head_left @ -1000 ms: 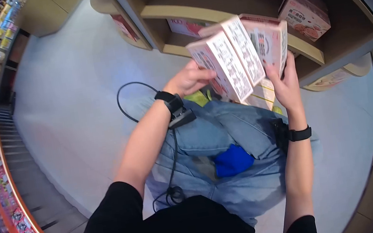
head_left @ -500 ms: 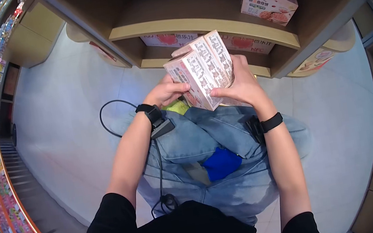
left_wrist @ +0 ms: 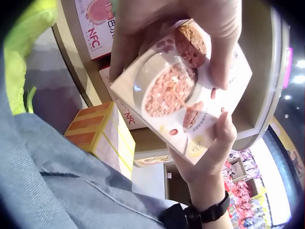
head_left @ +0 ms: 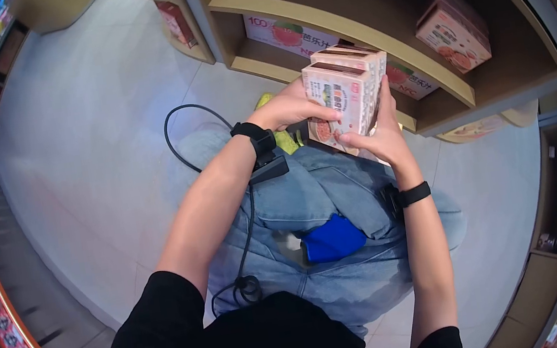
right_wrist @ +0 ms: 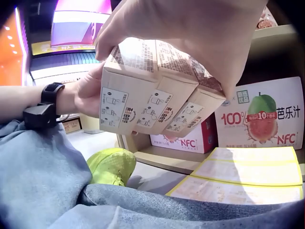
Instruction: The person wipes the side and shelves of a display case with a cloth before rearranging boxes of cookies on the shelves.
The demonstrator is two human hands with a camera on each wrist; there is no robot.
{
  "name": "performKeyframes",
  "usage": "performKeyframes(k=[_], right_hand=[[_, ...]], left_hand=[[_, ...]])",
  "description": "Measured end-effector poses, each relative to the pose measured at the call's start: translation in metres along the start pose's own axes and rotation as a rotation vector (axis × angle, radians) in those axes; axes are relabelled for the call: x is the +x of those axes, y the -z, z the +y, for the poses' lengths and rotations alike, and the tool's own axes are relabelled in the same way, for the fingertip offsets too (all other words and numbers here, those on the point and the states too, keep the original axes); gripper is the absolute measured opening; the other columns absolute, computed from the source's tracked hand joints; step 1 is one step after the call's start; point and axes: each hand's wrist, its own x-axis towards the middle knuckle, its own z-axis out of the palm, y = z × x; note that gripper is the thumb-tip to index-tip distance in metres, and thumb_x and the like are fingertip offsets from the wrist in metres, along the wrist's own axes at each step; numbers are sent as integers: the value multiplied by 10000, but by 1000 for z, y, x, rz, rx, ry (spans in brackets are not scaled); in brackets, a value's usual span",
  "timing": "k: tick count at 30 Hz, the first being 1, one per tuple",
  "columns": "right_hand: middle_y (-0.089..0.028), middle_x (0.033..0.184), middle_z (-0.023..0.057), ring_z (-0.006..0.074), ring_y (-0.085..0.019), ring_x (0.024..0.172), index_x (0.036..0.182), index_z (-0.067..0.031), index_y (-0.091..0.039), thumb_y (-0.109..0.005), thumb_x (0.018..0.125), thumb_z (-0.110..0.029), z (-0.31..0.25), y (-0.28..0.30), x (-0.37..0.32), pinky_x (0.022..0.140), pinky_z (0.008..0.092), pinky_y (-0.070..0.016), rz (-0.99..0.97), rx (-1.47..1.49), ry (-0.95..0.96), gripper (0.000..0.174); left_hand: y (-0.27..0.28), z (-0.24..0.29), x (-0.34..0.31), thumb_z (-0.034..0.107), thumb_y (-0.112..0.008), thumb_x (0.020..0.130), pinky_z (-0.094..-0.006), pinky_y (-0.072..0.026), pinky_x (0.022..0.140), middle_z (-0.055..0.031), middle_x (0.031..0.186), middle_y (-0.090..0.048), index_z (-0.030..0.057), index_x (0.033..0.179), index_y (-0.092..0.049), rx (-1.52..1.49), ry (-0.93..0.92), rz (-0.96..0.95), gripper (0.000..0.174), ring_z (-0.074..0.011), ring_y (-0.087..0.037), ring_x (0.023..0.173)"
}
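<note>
A small stack of three pink cookie boxes (head_left: 335, 97) is held up above the lap between both hands. My left hand (head_left: 290, 109) grips its left side, thumb lying across the front face. My right hand (head_left: 387, 142) holds the right side and lower corner, thumb on the front. The left wrist view shows the cookie picture on the front box (left_wrist: 167, 90) close up. Seen from the right wrist, the boxes (right_wrist: 140, 98) stand side by side, slightly stepped, under the right palm; fingers behind the stack are partly hidden.
Ahead is a wooden shelf unit (head_left: 334, 18) with more pink boxes (head_left: 453, 40) at its right. Guava juice cartons (right_wrist: 259, 117) fill the lower shelf. A yellow-edged box (left_wrist: 112, 138) stands by the legs, near a yellow-green shoe (right_wrist: 112, 164). A black cable (head_left: 167, 129) loops at the left.
The boxes, earlier tilted and spread apart with their printed sides showing, are now closer together and turned so the front face shows. The right hand has shifted from the far box to the stack's lower right.
</note>
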Motion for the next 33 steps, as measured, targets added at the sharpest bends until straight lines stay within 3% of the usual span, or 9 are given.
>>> performKeyframes(k=[5, 6, 9, 12, 13, 17, 21, 28, 33], right_hand=[[-308, 1441, 290, 415, -349, 1361, 1548, 30, -7, -872, 539, -352, 8, -14, 2, 1143, 440, -312, 31, 147, -2, 1382], [-310, 1439, 281, 402, -363, 1356, 1549, 30, -15, -862, 538, -331, 8, -16, 4, 1141, 431, -317, 40, 192, -9, 1368], [-315, 1436, 269, 380, -386, 1349, 1550, 31, -27, -851, 528, -303, 5, -19, 9, 1139, 413, -323, 19, 266, -33, 1355], [-322, 1425, 273, 388, -381, 1350, 1550, 31, -38, -853, 489, -291, 3, -22, 19, 1147, 412, -315, -10, 279, -37, 1376], [-320, 1423, 279, 399, -371, 1351, 1548, 32, -40, -854, 480, -291, -1, -20, 22, 1151, 420, -311, -36, 99, -17, 1381], [-341, 1406, 305, 428, -365, 1329, 1543, 33, -93, -857, 463, -311, -2, -30, 32, 1137, 444, -326, -107, -137, 19, 1367], [-391, 1335, 334, 469, -396, 1276, 1541, 3, -186, -845, 453, -328, 15, -41, 42, 1111, 455, -352, -161, -243, 78, 1314], [-410, 1308, 361, 510, -402, 1262, 1539, -75, -264, -837, 440, -333, 31, -49, 44, 1089, 494, -364, -217, -423, 80, 1266], [-408, 1328, 337, 493, -420, 1241, 1538, -104, -278, -850, 440, -358, 40, -49, 44, 1083, 498, -361, -303, -542, 58, 1263]], left_hand=[[7, 8, 0, 14, -850, 689, -331, -482, 993, -109, 1300, -598, -6, 1436, -378, 76, -64, -30, 884, -186, -565, 1190], [11, 14, -1, 292, -851, 754, -352, -473, 988, -112, 1312, -576, 32, 1473, -346, 126, -58, -75, 916, -193, -546, 1194], [14, 13, 0, 754, -572, 821, -424, -477, 921, -166, 1329, -558, 87, 1498, -332, 91, 74, 210, 981, -269, -536, 1227], [25, 27, 6, 644, -511, 941, -464, -457, 992, -107, 1471, -455, 115, 1508, -340, 46, 185, 301, 794, -224, -472, 1306], [25, 33, 4, 638, -506, 946, -406, -459, 994, -122, 1422, -511, 71, 1458, -421, -23, 158, 329, 769, -220, -503, 1279], [38, 11, 18, 626, -494, 957, -284, -435, 995, -135, 1327, -591, -27, 1359, -513, 63, 172, 287, 767, -182, -568, 1180], [32, 6, 17, 633, -533, 928, -307, -378, 1066, -149, 1405, -525, -31, 1429, -424, 182, 244, 356, 839, -206, -518, 1251], [37, -31, 31, 596, -527, 941, -319, -352, 1092, -139, 1445, -493, 25, 1507, -335, 205, 306, 190, 827, -212, -484, 1310], [30, -36, 36, 594, -506, 959, -330, -415, 1023, -99, 1326, -600, 72, 1417, -481, 53, 468, 191, 695, -159, -569, 1196]])
